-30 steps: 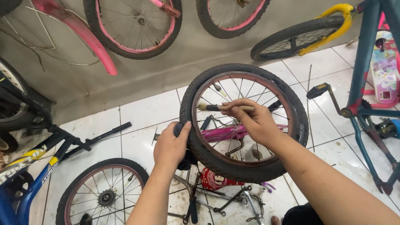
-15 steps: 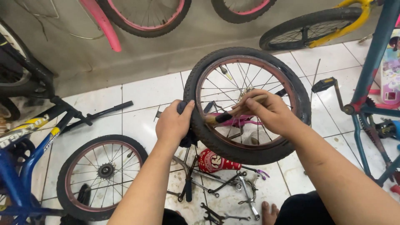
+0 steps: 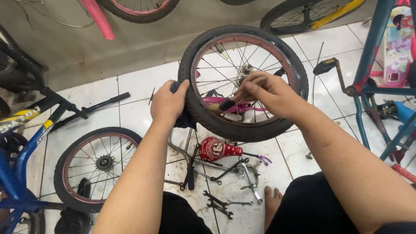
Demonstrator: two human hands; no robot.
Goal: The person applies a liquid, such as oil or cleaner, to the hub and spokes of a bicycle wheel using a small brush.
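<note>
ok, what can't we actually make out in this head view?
- Brush handle end: head view, buried in the right hand.
- Dark cloth and tyre section: head view, covered by the left hand.
- Wheel hub: head view, small, partly behind spokes and the right hand's fingers.
- Blue bike frame: head view, cut off by the top and right edges.
- Wrenches on the floor: head view, too small to size.
</note>
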